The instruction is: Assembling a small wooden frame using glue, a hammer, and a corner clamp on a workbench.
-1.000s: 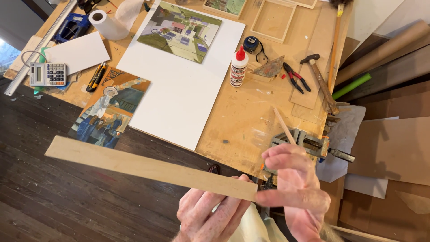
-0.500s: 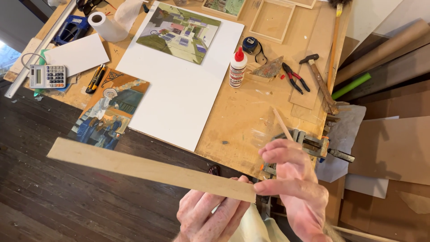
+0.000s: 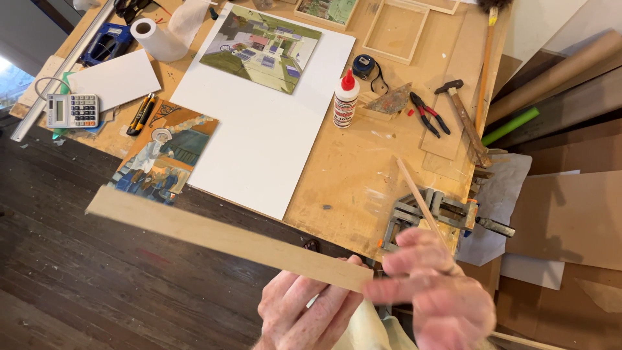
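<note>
- A wooden table (image 3: 337,175) carries everything; its top is scuffed and stained, and dark floorboards (image 3: 84,285) show below its near edge.
- A white board (image 3: 259,149) lies mid-table, with a green painting (image 3: 260,48) on its far end.
- A blue-brown painting (image 3: 165,152) lies at the board's left, overhanging the near edge.
- A glue bottle (image 3: 345,98) stands upright just right of the board.
- Right of it lie a scraper (image 3: 391,100), pliers (image 3: 427,113) and a hammer (image 3: 465,120).
- A tape measure (image 3: 366,67) lies behind the bottle, near a shallow wooden frame (image 3: 396,29).
- A vise (image 3: 431,214) grips the near right corner.
- Far left: a calculator (image 3: 72,110), a utility knife (image 3: 141,114), a white card (image 3: 115,79) and a paper roll (image 3: 155,37).
</note>
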